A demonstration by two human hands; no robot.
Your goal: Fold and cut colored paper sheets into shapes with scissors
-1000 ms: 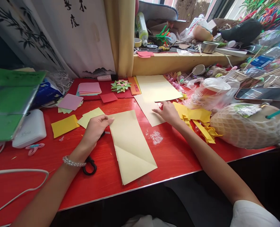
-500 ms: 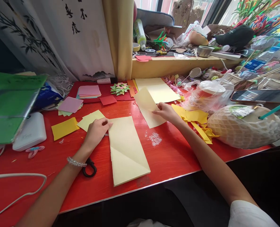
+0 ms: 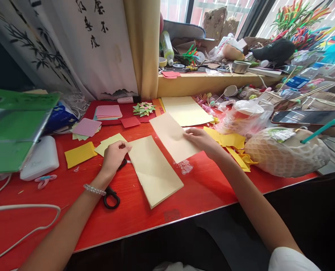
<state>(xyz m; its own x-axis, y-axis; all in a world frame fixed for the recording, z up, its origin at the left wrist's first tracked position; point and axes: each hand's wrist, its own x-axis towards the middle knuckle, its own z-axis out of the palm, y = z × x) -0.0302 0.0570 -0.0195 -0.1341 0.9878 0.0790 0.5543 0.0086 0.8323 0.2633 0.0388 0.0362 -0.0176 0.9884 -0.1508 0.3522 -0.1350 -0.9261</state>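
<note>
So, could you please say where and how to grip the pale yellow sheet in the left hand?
I'd probably take the pale yellow sheet by its near right corner, from the right: the left hand pinches its far left corner, leaving the diagonally opposite one uncovered.

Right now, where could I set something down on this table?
In front, between the left hand's cream paper and right forearm; a smaller patch between yellow notes, white cable and left forearm. The right is crowded: netted fruit, phone, bagged cup, yellow scraps.
</note>
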